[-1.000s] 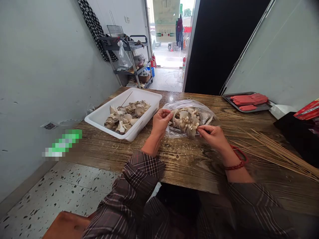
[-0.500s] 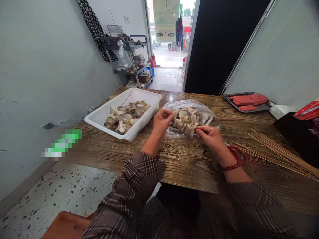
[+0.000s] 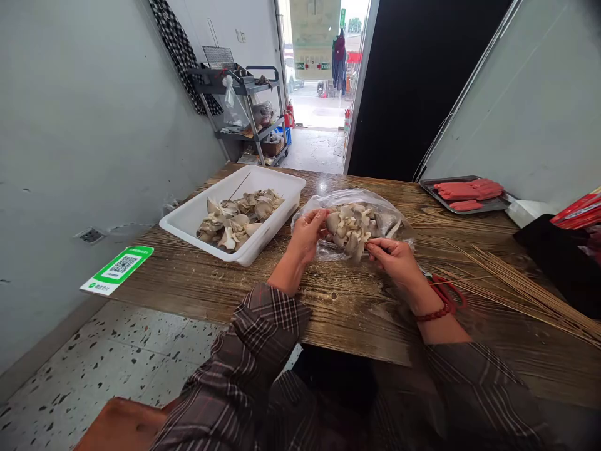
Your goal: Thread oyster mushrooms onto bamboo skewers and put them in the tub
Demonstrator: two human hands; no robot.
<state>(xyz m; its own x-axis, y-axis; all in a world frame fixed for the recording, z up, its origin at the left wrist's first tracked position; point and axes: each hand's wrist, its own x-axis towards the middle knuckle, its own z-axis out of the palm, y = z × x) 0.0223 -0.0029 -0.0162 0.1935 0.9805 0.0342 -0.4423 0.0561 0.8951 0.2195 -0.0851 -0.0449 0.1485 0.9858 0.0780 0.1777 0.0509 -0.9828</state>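
Note:
A bunch of pale grey-brown mushrooms (image 3: 350, 228) is held between my two hands, in front of a clear plastic bag (image 3: 380, 203) that has more mushrooms in it. My left hand (image 3: 307, 235) grips the bunch at its left edge, fingers closed. On the right, my right hand (image 3: 392, 255) pinches the lower right end of the bunch between thumb and fingers. To the left stands a white plastic tub (image 3: 246, 258) with a heap of mushrooms (image 3: 235, 222) and a thin stick (image 3: 239, 186) poking up from it.
Thin wooden sticks (image 3: 530, 291) lie at the right, beside red-handled scissors (image 3: 448, 291). A dark tray (image 3: 493, 205) of pink-red pieces (image 3: 469, 188) sits at the back right, near a black box (image 3: 558, 260). A green-and-white card (image 3: 117, 269) is at the left table edge.
My left hand has shifted slightly down at the bunch's left edge, and its fingers sit further behind the mushrooms. My right hand keeps its pinch almost in place.

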